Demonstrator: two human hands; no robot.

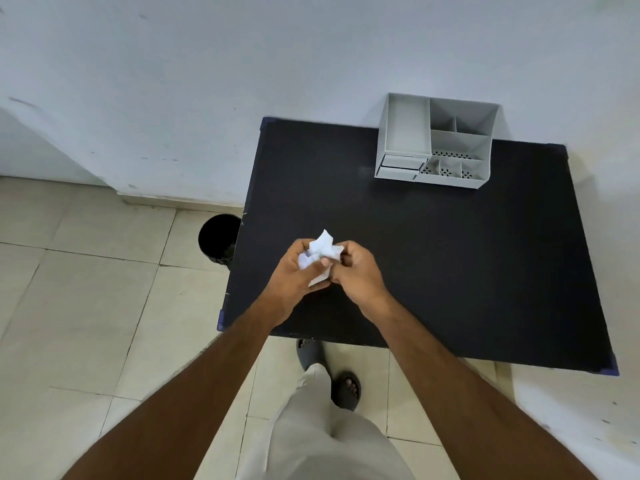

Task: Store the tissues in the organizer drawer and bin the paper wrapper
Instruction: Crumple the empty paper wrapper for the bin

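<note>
Over the near left part of the black surface [450, 254] I see my two hands together, both closed on one crumpled white paper wad [323, 252]. My left hand [298, 275] wraps it from the left with the thumb across the front; my right hand [358, 271] pinches its right side. Whether this is the tissues or the wrapper I cannot tell.

I count one grey organizer [438, 142] at the far edge, toward the far right corner and against the wall. It has several open compartments on top and one small drawer [401, 166] at its front left, which looks shut or nearly so. One black bin [220, 242] stands on the floor just beside the left edge.

Beige tiles cover the floor, the wall [207, 81] is pale and scuffed, and two sandalled feet show below the near edge.
</note>
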